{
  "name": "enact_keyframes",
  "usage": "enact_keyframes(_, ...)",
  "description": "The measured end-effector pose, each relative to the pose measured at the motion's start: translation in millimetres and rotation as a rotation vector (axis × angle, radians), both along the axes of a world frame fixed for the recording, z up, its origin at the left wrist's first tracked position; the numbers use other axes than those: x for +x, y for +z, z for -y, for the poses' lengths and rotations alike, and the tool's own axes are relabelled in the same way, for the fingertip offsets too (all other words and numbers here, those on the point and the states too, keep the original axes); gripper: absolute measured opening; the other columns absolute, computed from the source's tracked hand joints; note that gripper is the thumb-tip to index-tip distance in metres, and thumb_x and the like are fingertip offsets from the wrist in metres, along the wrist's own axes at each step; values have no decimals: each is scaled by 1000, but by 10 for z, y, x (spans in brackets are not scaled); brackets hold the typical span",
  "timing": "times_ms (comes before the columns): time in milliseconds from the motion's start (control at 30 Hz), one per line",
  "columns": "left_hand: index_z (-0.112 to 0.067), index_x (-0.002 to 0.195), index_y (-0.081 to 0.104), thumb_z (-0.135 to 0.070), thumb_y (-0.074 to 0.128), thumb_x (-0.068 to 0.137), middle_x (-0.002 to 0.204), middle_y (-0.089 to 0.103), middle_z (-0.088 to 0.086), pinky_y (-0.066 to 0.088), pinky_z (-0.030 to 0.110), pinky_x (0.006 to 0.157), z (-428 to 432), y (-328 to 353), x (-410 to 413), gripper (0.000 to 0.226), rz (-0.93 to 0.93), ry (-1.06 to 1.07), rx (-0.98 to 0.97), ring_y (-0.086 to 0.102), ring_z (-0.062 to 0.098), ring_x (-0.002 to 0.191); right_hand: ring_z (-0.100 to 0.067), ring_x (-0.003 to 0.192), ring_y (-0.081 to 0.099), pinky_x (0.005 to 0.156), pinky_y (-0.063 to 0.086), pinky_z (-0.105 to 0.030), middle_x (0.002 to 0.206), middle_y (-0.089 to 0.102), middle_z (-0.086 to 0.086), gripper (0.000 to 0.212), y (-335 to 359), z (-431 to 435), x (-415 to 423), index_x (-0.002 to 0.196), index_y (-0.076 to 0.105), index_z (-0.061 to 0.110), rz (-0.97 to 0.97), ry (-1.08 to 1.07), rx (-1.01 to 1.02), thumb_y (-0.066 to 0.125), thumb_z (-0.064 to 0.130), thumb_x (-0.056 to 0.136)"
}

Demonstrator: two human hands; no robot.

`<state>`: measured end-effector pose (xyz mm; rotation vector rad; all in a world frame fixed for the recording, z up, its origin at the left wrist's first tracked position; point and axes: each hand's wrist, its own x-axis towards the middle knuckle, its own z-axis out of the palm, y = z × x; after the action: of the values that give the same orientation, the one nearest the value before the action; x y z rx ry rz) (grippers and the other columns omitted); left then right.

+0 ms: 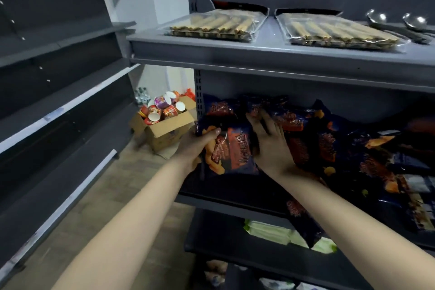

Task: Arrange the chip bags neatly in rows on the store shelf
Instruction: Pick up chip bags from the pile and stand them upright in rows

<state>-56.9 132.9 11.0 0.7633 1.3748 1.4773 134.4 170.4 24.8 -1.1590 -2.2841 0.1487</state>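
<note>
We face a grey metal store shelf (pixel 226 198) bearing a loose heap of dark blue and orange chip bags (pixel 329 146). At its left end, our left hand (pixel 197 146) grips the front chip bag (pixel 235 153) by its left edge. Our right hand (pixel 270 146) presses flat, fingers straight, beside it.

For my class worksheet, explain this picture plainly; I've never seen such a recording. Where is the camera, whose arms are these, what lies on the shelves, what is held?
No machine here: one camera, worn on a person's head, looks forward and down, so the bare arms are theirs. The left hand grips the edge of a dark chip bag. The right hand rests with straight fingers on the bags beside it. More chip bags lie heaped along that shelf. The shelf above holds two clear packs of wafer sticks. A cardboard box of cups stands on the floor.
</note>
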Motion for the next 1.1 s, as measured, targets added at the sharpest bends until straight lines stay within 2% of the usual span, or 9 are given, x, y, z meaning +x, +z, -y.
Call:
enact_keyframes(100,-14,93,62,-17,73,80,80,69,6,54,52,79,229,-129,-209,18,195,98,-37,66,26,80,-38,127,40,105,36,-47,145,36,-15,66,7,-31,-239,146,29,20,-74,1,1,53,7,86)
enact_keyframes(300,-7,96,62,-29,69,81,97,70,17,52,54,81,536,-478,-492,27,554,403,58,66,35,91,-31,121,52,93,47,-37,139,48,-14,60,-114,101,-604,148,22,20,-166,78,-194,45,39,96)
enact_keyframes(433,-7,111,60,-35,71,75,114,65,17,54,50,79,610,-495,-501,48,686,511,176,64,35,102,-18,108,61,81,45,-13,136,51,0,68,-258,286,-842,145,30,19,-347,146,-658,60,42,88)
enact_keyframes(533,-7,121,57,-34,72,74,116,65,15,55,38,68,584,-465,-359,56,730,495,116,66,27,98,-20,110,59,89,52,-33,129,57,-4,50,-350,448,-1033,128,46,23,-691,194,-1041,70,21,84)
enact_keyframes(633,-8,116,57,-31,67,83,109,67,12,53,35,66,577,-458,-321,41,718,452,101,66,25,95,-16,108,59,86,49,-28,119,61,0,40,-368,448,-1069,115,53,25,-811,198,-1045,71,13,82)
enact_keyframes(733,-14,118,54,-32,61,87,107,66,6,51,28,65,633,-366,-455,37,541,425,77,64,16,87,-14,108,58,91,48,-32,119,61,2,43,-371,296,-944,117,50,30,-766,203,-963,71,16,82)
enact_keyframes(833,-20,129,41,-24,70,81,111,60,-7,51,13,62,651,-238,-623,56,-147,190,31,61,3,88,-19,119,54,102,43,-42,123,60,1,46,-377,157,-742,122,48,30,-639,247,-890,70,16,83)
enact_keyframes(933,-31,144,17,-28,82,69,128,46,-14,45,16,82,613,-214,-595,100,-630,-212,-25,53,4,106,-17,127,47,108,37,-38,135,51,-1,70,-440,179,-641,138,35,24,-500,226,-759,70,34,79)
enact_keyframes(1100,-42,146,-9,-22,74,76,149,29,-8,34,20,101,483,-537,-480,110,-941,-300,66,36,2,127,-23,132,41,105,35,-29,150,32,-6,113,-680,360,-627,149,-12,23,-354,-76,-505,73,40,77)
